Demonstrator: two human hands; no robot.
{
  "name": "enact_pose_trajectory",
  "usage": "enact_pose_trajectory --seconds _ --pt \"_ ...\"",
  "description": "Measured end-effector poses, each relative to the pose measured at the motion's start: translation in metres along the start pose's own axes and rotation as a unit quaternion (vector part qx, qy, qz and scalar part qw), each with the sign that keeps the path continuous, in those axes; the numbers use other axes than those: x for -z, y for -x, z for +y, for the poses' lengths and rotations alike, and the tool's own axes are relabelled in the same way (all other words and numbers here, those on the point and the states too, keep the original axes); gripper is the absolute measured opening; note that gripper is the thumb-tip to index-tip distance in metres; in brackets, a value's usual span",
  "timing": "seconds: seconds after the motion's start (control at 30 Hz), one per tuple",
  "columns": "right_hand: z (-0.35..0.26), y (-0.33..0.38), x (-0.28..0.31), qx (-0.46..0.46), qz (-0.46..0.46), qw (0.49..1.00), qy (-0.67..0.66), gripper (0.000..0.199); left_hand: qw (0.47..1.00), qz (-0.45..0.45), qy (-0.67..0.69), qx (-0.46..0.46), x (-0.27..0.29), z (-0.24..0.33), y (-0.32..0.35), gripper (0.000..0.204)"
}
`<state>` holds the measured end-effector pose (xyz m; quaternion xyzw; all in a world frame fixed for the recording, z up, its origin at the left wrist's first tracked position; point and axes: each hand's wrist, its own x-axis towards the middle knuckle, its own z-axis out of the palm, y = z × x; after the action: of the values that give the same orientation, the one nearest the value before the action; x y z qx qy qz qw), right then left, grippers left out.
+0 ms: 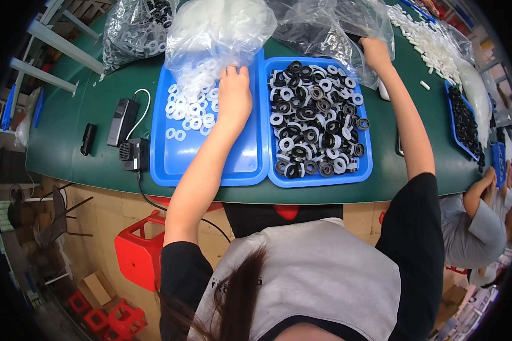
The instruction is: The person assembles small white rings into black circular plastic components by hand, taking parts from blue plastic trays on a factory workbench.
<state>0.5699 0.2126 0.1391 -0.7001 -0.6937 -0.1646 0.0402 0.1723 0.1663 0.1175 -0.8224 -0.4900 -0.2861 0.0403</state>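
Note:
My left hand (pixel 234 94) reaches into the left blue tray (pixel 210 162), its fingers curled over a pile of white rings (pixel 190 108) below the mouth of a clear bag of white rings (pixel 216 31). Whether it holds a ring is hidden. My right hand (pixel 375 52) stretches past the far edge of the right blue tray (pixel 365 170) and grips a clear plastic bag (pixel 330 25) lying behind it. That tray is heaped with black-and-white rings (pixel 313 119).
A green table (pixel 62 119) carries a third clear bag of rings (pixel 131 31), two small black devices with a cable (pixel 128 133), white tubes (pixel 429 42) and a tray of black parts (pixel 463 122). Another person (pixel 475 227) sits at right. Red stools (pixel 139 250) stand below.

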Motion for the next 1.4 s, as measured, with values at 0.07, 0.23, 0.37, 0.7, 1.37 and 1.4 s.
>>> enact_pose_trajectory --seconds 0.07,0.23,0.37,0.7,1.37,1.4 --pt "-0.006 -0.003 -0.007 0.008 -0.001 0.998 0.063 0.014 0.999 0.002 0.027 0.023 0.004 0.004 0.0 0.023" --pt "-0.003 -0.006 -0.012 0.032 0.032 0.99 0.134 0.01 0.994 -0.006 0.062 0.094 0.019 0.014 -0.005 0.022" --pt "-0.003 0.01 0.012 0.005 0.136 0.99 -0.042 0.012 0.962 0.021 0.234 0.136 0.039 0.029 -0.005 0.024" --pt "-0.121 0.107 0.128 -0.077 0.047 0.662 -0.744 0.028 0.767 0.023 0.591 0.247 0.066 0.049 -0.005 0.029" --pt "-0.171 0.134 0.127 -0.062 -0.015 0.582 -0.811 0.021 0.707 -0.135 0.671 0.18 0.073 0.074 0.002 0.036" --pt "-0.173 0.134 0.126 -0.059 0.018 0.585 -0.809 0.019 0.702 -0.136 0.677 0.173 0.074 0.075 0.003 0.037"
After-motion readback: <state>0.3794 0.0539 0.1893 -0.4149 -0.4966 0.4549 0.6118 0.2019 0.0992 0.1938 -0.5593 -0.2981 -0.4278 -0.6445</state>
